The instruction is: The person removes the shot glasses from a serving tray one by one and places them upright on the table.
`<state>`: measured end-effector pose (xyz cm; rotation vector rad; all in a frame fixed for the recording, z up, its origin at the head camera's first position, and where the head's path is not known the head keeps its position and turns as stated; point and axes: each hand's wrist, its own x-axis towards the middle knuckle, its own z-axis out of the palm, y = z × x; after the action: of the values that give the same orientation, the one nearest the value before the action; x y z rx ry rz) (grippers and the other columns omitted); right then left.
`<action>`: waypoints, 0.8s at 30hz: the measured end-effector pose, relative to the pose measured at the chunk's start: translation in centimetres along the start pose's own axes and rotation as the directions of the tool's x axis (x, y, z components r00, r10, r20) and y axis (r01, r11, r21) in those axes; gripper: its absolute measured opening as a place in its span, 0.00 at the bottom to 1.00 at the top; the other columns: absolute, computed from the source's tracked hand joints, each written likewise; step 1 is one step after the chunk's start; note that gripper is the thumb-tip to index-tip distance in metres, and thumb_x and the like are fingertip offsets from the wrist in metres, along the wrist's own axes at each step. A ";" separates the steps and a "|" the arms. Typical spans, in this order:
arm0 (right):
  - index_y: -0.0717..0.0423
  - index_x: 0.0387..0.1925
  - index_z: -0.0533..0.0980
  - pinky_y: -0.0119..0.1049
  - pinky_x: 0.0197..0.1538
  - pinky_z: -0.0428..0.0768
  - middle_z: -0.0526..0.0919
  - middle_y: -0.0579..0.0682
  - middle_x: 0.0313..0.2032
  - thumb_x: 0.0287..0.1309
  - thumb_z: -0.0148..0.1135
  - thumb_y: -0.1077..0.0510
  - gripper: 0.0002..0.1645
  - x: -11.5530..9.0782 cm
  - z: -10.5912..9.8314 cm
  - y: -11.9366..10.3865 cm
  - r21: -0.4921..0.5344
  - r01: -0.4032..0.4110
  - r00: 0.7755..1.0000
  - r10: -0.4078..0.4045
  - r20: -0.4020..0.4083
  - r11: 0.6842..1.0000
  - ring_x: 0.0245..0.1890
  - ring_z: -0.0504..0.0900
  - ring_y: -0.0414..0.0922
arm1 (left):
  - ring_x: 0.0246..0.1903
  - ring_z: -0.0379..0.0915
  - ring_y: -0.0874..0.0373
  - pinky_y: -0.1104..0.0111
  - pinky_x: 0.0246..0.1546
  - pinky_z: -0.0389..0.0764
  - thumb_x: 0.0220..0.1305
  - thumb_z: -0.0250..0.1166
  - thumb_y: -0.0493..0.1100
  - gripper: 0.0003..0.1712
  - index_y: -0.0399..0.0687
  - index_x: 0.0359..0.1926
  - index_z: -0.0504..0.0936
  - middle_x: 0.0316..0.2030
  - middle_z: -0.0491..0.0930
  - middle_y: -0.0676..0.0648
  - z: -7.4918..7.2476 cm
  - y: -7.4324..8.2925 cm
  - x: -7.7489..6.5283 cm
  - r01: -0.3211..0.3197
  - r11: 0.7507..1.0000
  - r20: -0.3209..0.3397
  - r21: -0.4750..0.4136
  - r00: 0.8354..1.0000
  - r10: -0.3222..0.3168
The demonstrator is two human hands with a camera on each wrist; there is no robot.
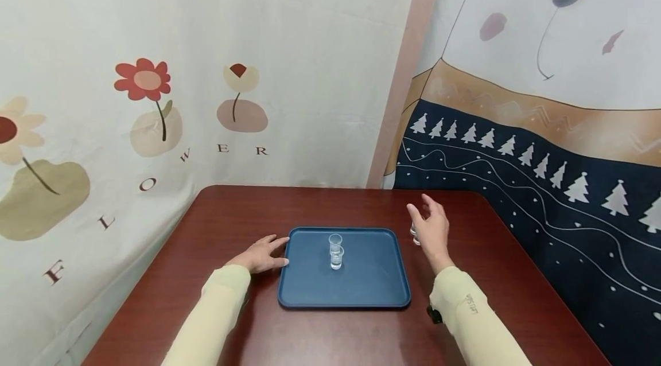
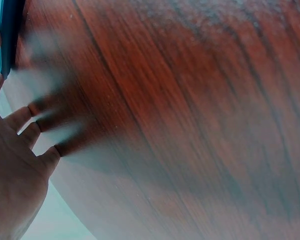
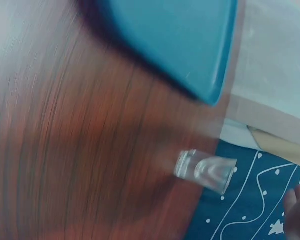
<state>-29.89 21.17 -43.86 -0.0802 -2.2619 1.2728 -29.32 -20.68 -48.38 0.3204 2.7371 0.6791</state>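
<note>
A blue rectangular tray lies on the table. Two small clear glasses stand on it, one just behind the other. At the tray's left rim, my left hand has its thumb and a finger against the edge, fingers spread. The left wrist view shows that hand with its other fingertips on the wood. My right hand is beyond the tray's right side, fingers apart and slightly bent. Beside it a clear glass stands on the table, partly hidden by the hand in the head view; the right wrist view shows a gap between them.
The reddish-brown wooden table extends around the tray. Behind it hangs a pale cloth with printed flowers. A dark blue cloth with white trees hangs along the right side.
</note>
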 end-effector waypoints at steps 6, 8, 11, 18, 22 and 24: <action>0.60 0.65 0.73 0.50 0.60 0.75 0.78 0.60 0.59 0.68 0.63 0.53 0.28 -1.6 1.3 -0.8 0.007 0.019 0.980 -0.020 0.196 1.000 0.58 0.78 0.56 | 0.71 0.46 0.31 0.36 0.64 0.56 0.66 0.65 0.55 0.41 0.48 0.75 0.63 0.73 0.51 0.30 0.3 -0.3 0.2 -0.010 1.000 0.005 0.007 1.000 0.010; 0.59 0.64 0.74 0.48 0.59 0.76 0.79 0.59 0.59 0.68 0.63 0.54 0.27 -2.2 1.6 -1.1 0.013 0.017 0.970 -0.020 0.243 1.000 0.58 0.78 0.54 | 0.71 0.45 0.31 0.36 0.64 0.56 0.66 0.65 0.55 0.41 0.48 0.75 0.62 0.73 0.51 0.30 0.3 -0.3 0.2 -0.009 1.000 0.009 0.003 1.000 0.009; 0.59 0.63 0.74 0.48 0.57 0.77 0.80 0.58 0.58 0.66 0.64 0.54 0.26 -3.0 2.2 -1.5 0.034 0.022 0.956 -0.031 0.292 0.999 0.57 0.79 0.52 | 0.72 0.44 0.31 0.37 0.64 0.56 0.67 0.65 0.56 0.41 0.49 0.75 0.62 0.74 0.50 0.31 0.1 -0.2 0.3 -0.002 1.000 0.013 -0.006 1.000 0.002; 0.59 0.61 0.76 0.46 0.56 0.78 0.81 0.56 0.56 0.62 0.69 0.53 0.28 -5.5 4.9 -1.9 0.054 -0.004 0.937 -0.015 0.349 0.999 0.55 0.81 0.51 | 0.72 0.44 0.31 0.37 0.65 0.55 0.67 0.65 0.55 0.41 0.49 0.75 0.61 0.74 0.50 0.31 -0.3 -0.1 0.6 -0.009 1.000 0.017 -0.002 1.000 0.009; 0.59 0.62 0.76 0.47 0.55 0.79 0.82 0.56 0.55 0.58 0.72 0.51 0.32 -7.1 6.4 -2.2 0.064 -0.028 0.916 0.000 0.401 0.998 0.54 0.81 0.52 | 0.72 0.44 0.31 0.37 0.65 0.55 0.66 0.65 0.56 0.42 0.50 0.75 0.62 0.74 0.50 0.31 -0.2 -0.3 0.7 -0.010 1.000 0.017 0.006 1.000 0.009; 0.60 0.63 0.75 0.47 0.55 0.79 0.81 0.57 0.55 0.58 0.72 0.51 0.34 -7.7 7.0 -2.4 0.071 -0.038 0.903 0.003 0.430 0.997 0.54 0.81 0.54 | 0.72 0.44 0.31 0.37 0.65 0.56 0.66 0.66 0.56 0.42 0.50 0.75 0.62 0.74 0.50 0.31 -0.1 -0.3 0.7 -0.005 1.000 0.019 0.005 1.000 0.005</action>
<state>-26.17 12.06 -48.08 0.2298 -2.5762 1.5076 -30.07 -20.76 -48.62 0.3329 2.7212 0.6671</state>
